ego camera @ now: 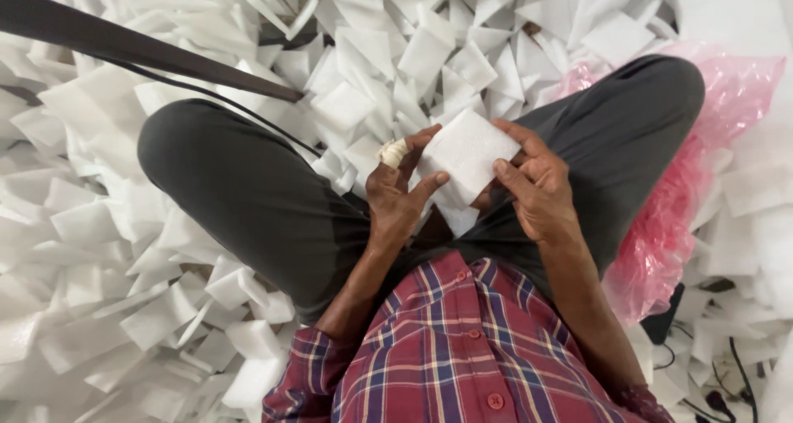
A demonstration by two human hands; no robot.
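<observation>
Seen from the head camera, looking straight down: a person sits cross-legged on a floor (727, 10) strewn with white foam offcuts (347, 101), and both hands meet over the lap. The left hand (398, 198) has its fingers (395, 152) closed on the 9 o'clock edge of a white foam square (467, 152), thumb pressed on its face; one finger wears a pale wrap. The right hand (537, 187) pinches the 3 o'clock edge, thumb on top, fingers curled beneath. A second white piece (457, 218) shows under the square at 6 o'clock; whether it is a separate sheet cannot be told. To handle the square well, judging from this grip, keep thumbs near the edges, press lightly so the soft foam does not dent, and hold it level between the hands. The square looks clean, thin, slightly textured, with one corner pointing to 12 o'clock. Crumpled pink plastic film (669, 225) lies at 3 o'clock beside the knee.
</observation>
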